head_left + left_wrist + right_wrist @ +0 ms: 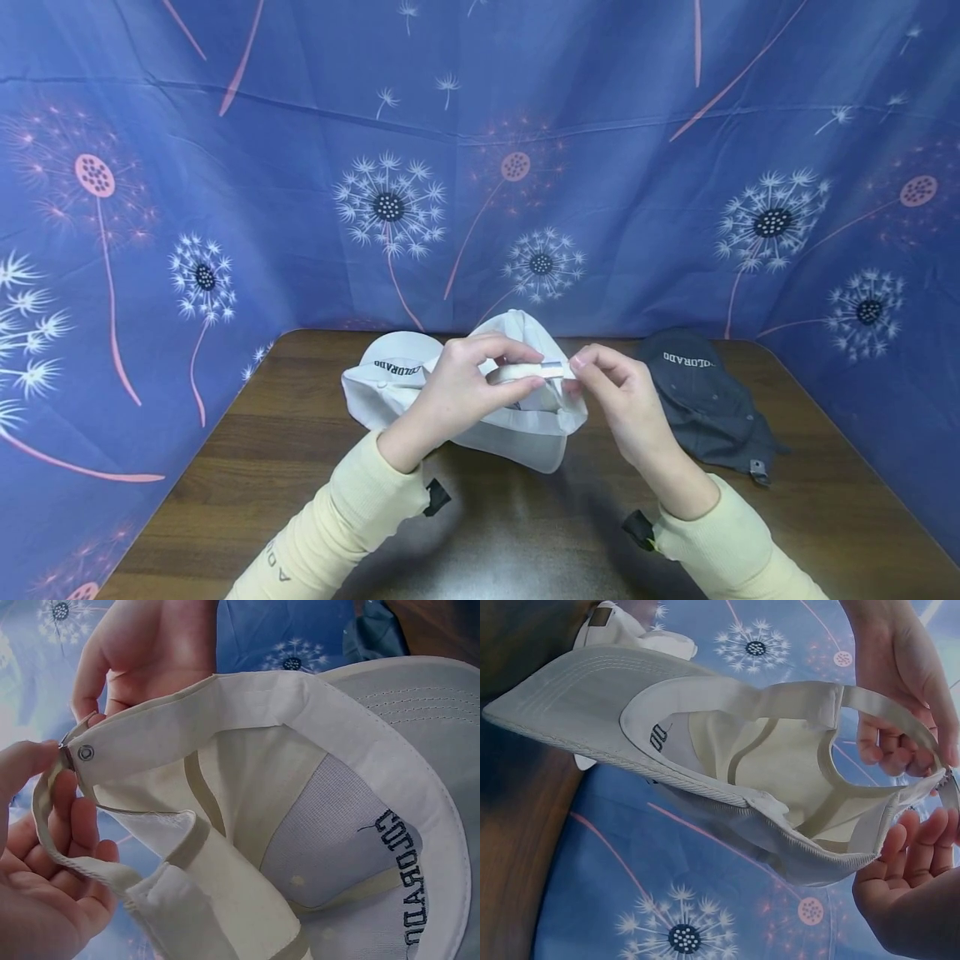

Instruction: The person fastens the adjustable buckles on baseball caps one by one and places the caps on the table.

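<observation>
Over table (pixel 247 467), hands (pixel 461 379) (pixel 628 404) pinching cap strap (pixel 517 374), white cap (pixel 375 392) partly blocked, grey cap (pixel 697 400) right

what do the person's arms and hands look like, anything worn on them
Both arms wear pale yellow long sleeves with ribbed cuffs; the left sleeve has dark lettering, the right sleeve none in view. A small black piece shows by each cuff. The left hand and right hand are gloveless.

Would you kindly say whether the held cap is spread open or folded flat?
Spread open: both wrist views look into the white cap, its crown hollow.
</observation>
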{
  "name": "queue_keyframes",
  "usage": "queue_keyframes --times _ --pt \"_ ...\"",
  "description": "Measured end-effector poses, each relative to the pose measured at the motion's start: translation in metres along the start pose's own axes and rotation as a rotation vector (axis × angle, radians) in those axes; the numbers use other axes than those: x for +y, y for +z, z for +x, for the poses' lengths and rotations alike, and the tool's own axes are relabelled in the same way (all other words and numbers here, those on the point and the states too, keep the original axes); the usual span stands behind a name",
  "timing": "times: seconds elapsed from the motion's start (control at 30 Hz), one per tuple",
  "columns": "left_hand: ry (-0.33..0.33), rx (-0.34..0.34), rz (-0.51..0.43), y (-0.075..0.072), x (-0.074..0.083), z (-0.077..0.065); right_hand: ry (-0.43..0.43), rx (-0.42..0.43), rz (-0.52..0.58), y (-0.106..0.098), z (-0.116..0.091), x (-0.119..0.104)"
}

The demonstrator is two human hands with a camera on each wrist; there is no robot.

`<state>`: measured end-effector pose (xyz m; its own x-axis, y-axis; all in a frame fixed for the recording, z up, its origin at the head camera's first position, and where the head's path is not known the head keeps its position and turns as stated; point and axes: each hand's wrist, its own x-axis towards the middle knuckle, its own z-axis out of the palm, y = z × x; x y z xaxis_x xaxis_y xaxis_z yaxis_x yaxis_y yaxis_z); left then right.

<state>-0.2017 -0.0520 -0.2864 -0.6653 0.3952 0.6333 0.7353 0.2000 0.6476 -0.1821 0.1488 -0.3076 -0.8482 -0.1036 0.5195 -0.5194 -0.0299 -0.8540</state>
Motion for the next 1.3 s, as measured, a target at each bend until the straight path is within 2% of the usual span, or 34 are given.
queue_keyframes --times 0.13,0.4,0.93,1.3 --pt "-0.011 -0.015 0.006 0.001 0.000 0.001 -0.001 -0.008 0.000 0.000 0.000 0.000" --pt "0.009 -0.028 0.046 0.004 0.002 0.002 0.000 -0.036 0.014 0.001 0.001 -0.001" --pt "0.020 -0.022 0.059 0.000 -0.001 0.002 0.005 0.029 -0.027 -0.006 -0.001 0.001" --pt "-0.002 -0.027 0.054 -0.002 -0.002 0.002 0.041 0.055 -0.034 -0.012 -0.002 0.004"
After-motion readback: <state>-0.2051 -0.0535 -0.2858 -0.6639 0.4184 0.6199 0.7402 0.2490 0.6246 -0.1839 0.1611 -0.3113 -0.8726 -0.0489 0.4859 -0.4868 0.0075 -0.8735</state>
